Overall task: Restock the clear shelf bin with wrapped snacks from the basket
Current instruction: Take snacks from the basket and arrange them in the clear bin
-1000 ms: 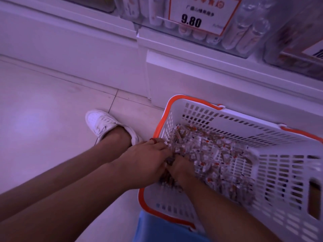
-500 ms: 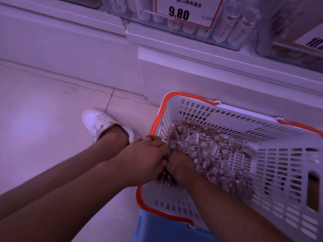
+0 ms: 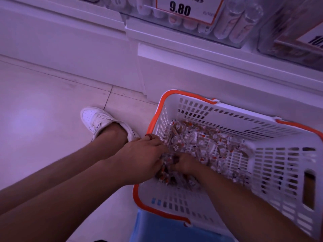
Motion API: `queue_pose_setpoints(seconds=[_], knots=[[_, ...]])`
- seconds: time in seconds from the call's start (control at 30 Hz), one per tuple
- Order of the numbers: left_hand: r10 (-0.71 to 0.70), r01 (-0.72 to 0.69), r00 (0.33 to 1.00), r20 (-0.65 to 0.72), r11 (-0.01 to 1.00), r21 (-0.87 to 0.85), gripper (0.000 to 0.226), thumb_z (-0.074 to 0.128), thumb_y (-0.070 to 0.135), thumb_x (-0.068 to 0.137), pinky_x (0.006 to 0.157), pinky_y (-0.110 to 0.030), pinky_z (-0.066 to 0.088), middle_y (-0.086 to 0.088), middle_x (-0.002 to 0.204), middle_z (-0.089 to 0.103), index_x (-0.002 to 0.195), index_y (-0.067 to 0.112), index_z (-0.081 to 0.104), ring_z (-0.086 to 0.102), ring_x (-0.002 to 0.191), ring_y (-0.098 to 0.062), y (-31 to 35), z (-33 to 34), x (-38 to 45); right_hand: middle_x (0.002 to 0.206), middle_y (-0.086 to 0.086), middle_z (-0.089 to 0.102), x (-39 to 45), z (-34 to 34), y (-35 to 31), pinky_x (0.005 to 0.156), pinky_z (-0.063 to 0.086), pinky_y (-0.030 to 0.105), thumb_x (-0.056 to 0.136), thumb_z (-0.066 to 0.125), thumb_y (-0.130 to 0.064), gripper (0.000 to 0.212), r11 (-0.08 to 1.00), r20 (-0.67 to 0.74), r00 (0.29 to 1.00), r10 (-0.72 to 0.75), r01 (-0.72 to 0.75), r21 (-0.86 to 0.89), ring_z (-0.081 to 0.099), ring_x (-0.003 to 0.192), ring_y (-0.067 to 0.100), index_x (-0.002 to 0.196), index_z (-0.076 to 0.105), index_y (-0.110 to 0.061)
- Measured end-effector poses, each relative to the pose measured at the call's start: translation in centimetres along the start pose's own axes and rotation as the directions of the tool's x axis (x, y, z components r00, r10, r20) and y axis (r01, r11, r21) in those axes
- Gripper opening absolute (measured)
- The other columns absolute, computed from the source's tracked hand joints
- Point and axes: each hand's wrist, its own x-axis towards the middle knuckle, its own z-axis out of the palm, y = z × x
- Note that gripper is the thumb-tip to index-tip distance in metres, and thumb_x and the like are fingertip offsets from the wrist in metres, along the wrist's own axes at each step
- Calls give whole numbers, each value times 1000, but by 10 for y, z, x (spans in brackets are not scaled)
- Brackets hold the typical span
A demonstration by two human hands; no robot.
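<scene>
Pale floor tiles (image 3: 52, 105) surround a white, orange-rimmed basket (image 3: 262, 130) of small clear-wrapped snacks (image 3: 201, 142); left hand (image 3: 143, 158) and right hand (image 3: 186, 163) clutch bunches.

Dim, purple-tinted light fills the aisle; a soft glare sits on the floor (image 3: 22, 119), the basket (image 3: 279, 172) smears with blur, and edges bend outward.

Perforated white plastic basket (image 3: 272, 165); glossy clear-wrapped snacks (image 3: 197, 142); polished floor (image 3: 43, 109).
</scene>
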Motion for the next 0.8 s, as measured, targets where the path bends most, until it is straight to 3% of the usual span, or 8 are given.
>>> queue_pose_setpoints(seconds=[0.1, 0.17, 0.33, 0.4, 0.5, 0.6, 0.7, 0.8], knots=[[-9, 9, 1000, 9, 1000, -10, 40, 39, 40, 97, 101, -38, 42, 8, 131, 52, 132, 28, 51, 41, 130, -17, 2, 0, 1, 126, 15, 64, 7, 26, -23, 96, 52, 35, 81, 66, -47, 56, 951, -172, 981, 89, -135, -277, 62, 115, 28, 127, 62, -16], [-21, 22, 1000, 16, 999, -39, 38, 41, 39, 96, 100, -38, 43, 8, 129, 54, 130, 28, 53, 45, 126, -18, 2, -1, 2, 129, 15, 62, 9, 36, -34, 95, 52, 37, 82, 61, -48, 56, 910, -205, 973, 107, -179, -374, 61, 118, 33, 126, 61, -15], [-98, 102, 993, 61, 993, -64, 34, 45, 37, 94, 97, -38, 45, 8, 125, 57, 125, 30, 56, 51, 120, -19, -5, 3, 1, 121, 9, 67, 0, 52, -39, 90, 54, 41, 86, 60, -43, 44, 929, -128, 989, -77, 24, -369, 64, 111, 30, 123, 61, -20], [-139, 151, 988, 75, 967, -207, 35, 51, 27, 92, 97, -39, 47, 4, 126, 62, 126, 28, 59, 55, 120, -21, -6, 2, 1, 128, 11, 63, 3, 59, -41, 94, 53, 42, 86, 60, -43, 54, 919, -134, 990, -40, -16, -395, 62, 116, 30, 133, 53, -18], [-166, 179, 984, 68, 901, -395, 40, 53, 9, 89, 96, -35, 48, -1, 122, 68, 126, 22, 63, 61, 115, -21, -7, -2, 4, 149, 17, 41, 7, 68, -41, 104, 46, 44, 84, 57, -49, 78, 852, -190, 980, 65, -153, -501, 50, 131, 33, 151, 29, -19], [-196, 190, 980, 43, 840, -509, 45, 52, -1, 85, 96, -31, 48, 1, 116, 71, 122, 20, 65, 63, 111, -16, -9, -5, 6, 155, 21, 30, 5, 79, -38, 111, 36, 45, 87, 54, -49, 85, 858, -249, 965, 86, -199, -473, 37, 139, 37, 155, 16, -17], [-191, 182, 981, 39, 821, -541, 47, 53, -3, 83, 95, -29, 47, 1, 115, 71, 121, 20, 66, 63, 109, -13, -9, -6, 3, 147, 18, 41, 8, 78, -29, 102, 44, 42, 90, 53, -43, 67, 864, -290, 957, 28, -169, -475, 52, 125, 36, 149, 32, -20], [-175, 155, 985, 8, 849, -505, 44, 53, 0, 85, 96, -28, 46, 1, 117, 72, 121, 20, 67, 63, 110, -14, -9, -4, 2, 129, 12, 60, 7, 53, -24, 95, 50, 37, 87, 61, -35, 47, 939, -151, 987, -62, 7, -343, 62, 112, 32, 133, 56, -22]])
